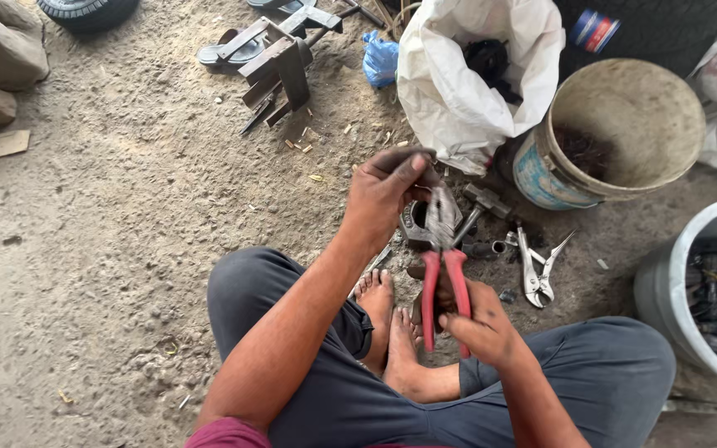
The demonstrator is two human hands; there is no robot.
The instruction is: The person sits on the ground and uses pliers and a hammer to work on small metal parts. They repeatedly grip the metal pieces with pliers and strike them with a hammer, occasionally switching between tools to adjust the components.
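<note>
My right hand (479, 319) is clamped round the red handles of the pliers (444, 274), whose long axis runs straight away from me. Just beyond their nose, my left hand (387, 195) pinches a small metal part (441, 217).

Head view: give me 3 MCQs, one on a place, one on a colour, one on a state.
1. Where do the silver locking pliers lie?
A. in the beige bucket
B. on the ground right of the hands
C. on the person's knee

2. What colour are the handles of the pliers in the right hand?
A. red
B. blue
C. yellow

3. What is the state of the white sack?
A. tied shut
B. folded flat
C. open at the top

Key: 1 B, the silver locking pliers lie on the dirt. 2 A, the right hand grips the pliers by red handles, while the left hand holds a metal part at their nose. 3 C, the white sack gapes open, showing dark contents.
</note>
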